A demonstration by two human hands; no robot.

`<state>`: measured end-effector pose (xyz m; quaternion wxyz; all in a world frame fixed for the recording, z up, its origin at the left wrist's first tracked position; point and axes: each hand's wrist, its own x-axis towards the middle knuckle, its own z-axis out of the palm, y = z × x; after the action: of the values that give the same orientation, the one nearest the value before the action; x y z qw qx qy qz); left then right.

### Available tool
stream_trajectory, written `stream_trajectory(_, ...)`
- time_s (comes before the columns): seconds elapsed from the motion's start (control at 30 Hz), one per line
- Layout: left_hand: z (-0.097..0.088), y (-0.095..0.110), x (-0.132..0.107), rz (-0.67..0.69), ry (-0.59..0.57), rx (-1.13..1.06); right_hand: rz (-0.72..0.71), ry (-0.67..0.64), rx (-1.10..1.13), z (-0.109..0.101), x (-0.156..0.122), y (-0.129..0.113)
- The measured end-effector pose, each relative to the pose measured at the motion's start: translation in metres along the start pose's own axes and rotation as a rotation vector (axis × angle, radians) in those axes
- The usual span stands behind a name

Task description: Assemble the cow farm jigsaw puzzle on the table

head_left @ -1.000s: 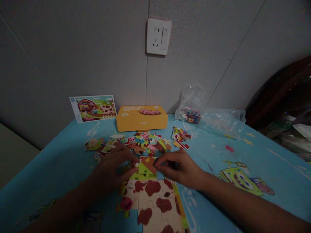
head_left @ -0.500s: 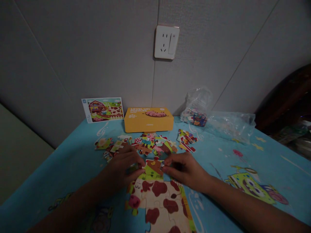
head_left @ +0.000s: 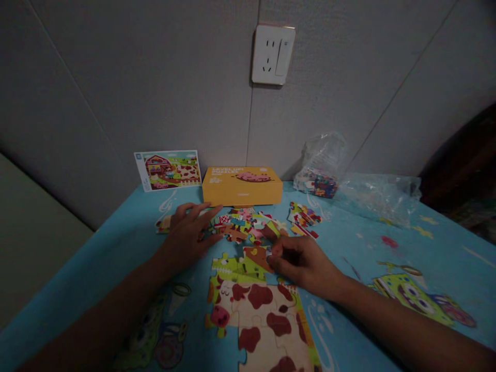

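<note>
A partly joined jigsaw of a spotted cow (head_left: 256,315) lies on the blue cartoon tablecloth (head_left: 116,253) in front of me. My left hand (head_left: 188,235) reaches over the heap of loose puzzle pieces (head_left: 244,227), fingers spread and flat on them. My right hand (head_left: 298,258) rests at the upper right edge of the joined part, fingers curled and pinched at a green and brown piece (head_left: 256,257) there.
A yellow puzzle box (head_left: 242,185) stands against the wall, with a farm picture card (head_left: 168,169) leaning to its left. Clear plastic bags (head_left: 349,183), one holding pieces, lie at the back right. More loose pieces (head_left: 304,217) lie right of the heap. A wall socket (head_left: 273,54) is above.
My left hand has left the joined puzzle and moved up-left onto the loose pieces, opening out. My right hand stays at the green and brown piece. The view has shifted slightly.
</note>
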<state>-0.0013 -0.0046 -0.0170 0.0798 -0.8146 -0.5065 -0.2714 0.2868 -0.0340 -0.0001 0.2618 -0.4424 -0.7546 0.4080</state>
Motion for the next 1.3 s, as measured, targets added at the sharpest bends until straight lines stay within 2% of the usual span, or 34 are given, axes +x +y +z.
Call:
stream_trajectory(0.2,0.004,0.016,0.004,0.123,-0.128,0.016,0.041,-0.029,0.021,0.004,0.001,-0.001)
stream_trajectory(0.53,-0.006,0.011,0.005,0.099,0.087,-0.011,0.007,-0.005,0.019,-0.001,0.001,0.003)
stream_trajectory(0.67,-0.013,0.008,0.005,0.003,0.159,-0.002,-0.013,0.013,0.005,-0.002,0.0,0.002)
stream_trajectory(0.8,-0.018,0.002,0.004,-0.157,0.167,0.029,0.004,0.028,-0.022,-0.005,0.001,0.0)
stream_trajectory(1.03,-0.022,0.001,0.006,-0.479,0.031,0.107,-0.003,0.042,-0.015,-0.007,0.001,0.0)
stream_trajectory(1.13,-0.024,0.002,0.006,-0.508,0.027,0.103,-0.01,0.05,-0.012,-0.007,0.001,-0.001)
stream_trajectory(1.3,-0.025,0.004,0.006,-0.474,0.028,0.094,-0.002,0.055,-0.019,-0.007,0.001,-0.003)
